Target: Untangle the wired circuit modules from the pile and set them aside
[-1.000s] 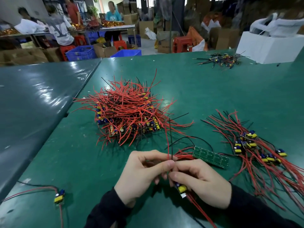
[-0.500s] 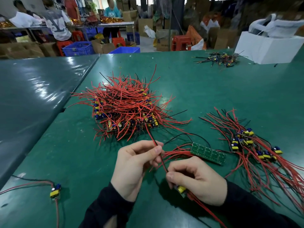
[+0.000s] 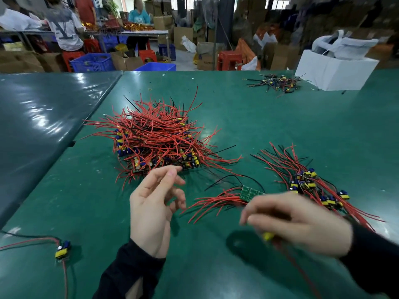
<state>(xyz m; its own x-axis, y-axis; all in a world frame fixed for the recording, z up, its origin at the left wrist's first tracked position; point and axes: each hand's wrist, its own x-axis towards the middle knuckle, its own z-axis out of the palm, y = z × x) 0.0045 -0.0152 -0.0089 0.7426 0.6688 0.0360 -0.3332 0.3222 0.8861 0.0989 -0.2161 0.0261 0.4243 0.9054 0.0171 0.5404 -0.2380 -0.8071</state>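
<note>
Green work table [image 3: 280, 126], dark glossy sheet [image 3: 43, 117] adjoining on the left. Tangled pile of wired circuit modules [image 3: 155, 139]: red and black leads heaped over small boards with yellow and blue components, at centre of the table, beyond the left hand. Left hand [image 3: 153, 210]: raised above the table just in front of the pile, fingers loosely spread, holding nothing. Right hand [image 3: 295, 221]: blurred, fingers curled round a single module [image 3: 268, 235] whose yellow component shows under the palm, red wire trailing down toward the near edge. Green circuit board [image 3: 248, 194] with a fan of red leads and black loops: flat on the table between the hands, partly behind the right hand's fingers. Sorted group of modules [image 3: 311, 180]: laid out to the right, wires running roughly one way, just beyond the right hand. Lone module [image 3: 62, 251] with red and black leads: near left corner, well apart. Small heap of mixed wires [image 3: 278, 83]: far right, just beside a white box [image 3: 332, 70]. People, cartons and blue crates in the background.
</note>
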